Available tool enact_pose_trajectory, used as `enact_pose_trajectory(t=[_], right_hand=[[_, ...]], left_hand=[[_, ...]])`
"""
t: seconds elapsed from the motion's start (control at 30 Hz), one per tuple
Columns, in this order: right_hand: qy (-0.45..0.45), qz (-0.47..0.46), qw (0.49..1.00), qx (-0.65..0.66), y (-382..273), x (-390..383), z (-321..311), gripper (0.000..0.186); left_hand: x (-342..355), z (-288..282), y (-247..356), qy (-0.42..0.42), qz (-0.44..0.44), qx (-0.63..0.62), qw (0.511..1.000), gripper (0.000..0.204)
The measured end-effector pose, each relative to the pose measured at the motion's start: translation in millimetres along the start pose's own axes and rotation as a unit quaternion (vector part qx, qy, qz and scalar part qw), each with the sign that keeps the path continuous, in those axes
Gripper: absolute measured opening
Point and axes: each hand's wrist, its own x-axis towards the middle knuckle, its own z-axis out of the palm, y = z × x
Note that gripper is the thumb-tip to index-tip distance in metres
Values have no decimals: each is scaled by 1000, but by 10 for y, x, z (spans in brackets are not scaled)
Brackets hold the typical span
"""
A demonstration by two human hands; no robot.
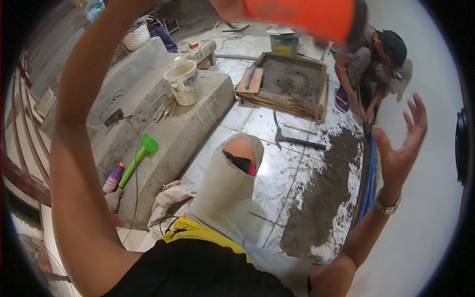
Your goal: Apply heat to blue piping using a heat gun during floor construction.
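Blurred and cut by the top edge, a bright orange object (302,17) is held up close to me; its kind does not show. A patch of my left hand (226,7) meets its left end, the left arm stretched upward and most of the hand out of frame. My right hand (402,146), a watch on its wrist, is raised empty near the white wall, fingers spread. Below lies a strip of grey mortar (321,198) on white tiles. At its far end are a black-handled hammer (299,142) and a short wooden stick (300,129).
A co-worker (371,64) crouches at the wall, hands low near blue tubing (368,173). A wooden mortar box (277,102) holds grey mix, a float (250,79) on its rim. On the concrete step (198,123) are a white bucket (184,84), a green mallet (148,143) and a purple bottle (114,179).
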Motion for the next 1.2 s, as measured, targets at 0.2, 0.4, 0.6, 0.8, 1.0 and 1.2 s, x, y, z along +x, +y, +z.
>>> enact_pose_trajectory(t=[0.2,0.4,0.6,0.8,1.0,1.2], right_hand=[[-357,-196,913,-3,141,-124,169,66],[-364,-386,844,82,96,317,1814,59],[-407,-465,777,118,291,910,2401,52],[-454,-533,713,41,673,2156,2073,44],[-412,-641,646,-33,785,3224,1834,37],[-335,-748,563,-102,938,3247,2154,31]], left_hand=[[1568,558,-449,-95,211,151,961,49],[2970,504,-869,-304,226,-99,920,54],[3300,238,-1040,-383,330,-76,860,48],[2574,5,-1582,20,266,-280,922,61],[1267,470,-3443,250,-12,-111,962,38],[661,50,-3767,377,-229,-261,859,27]])
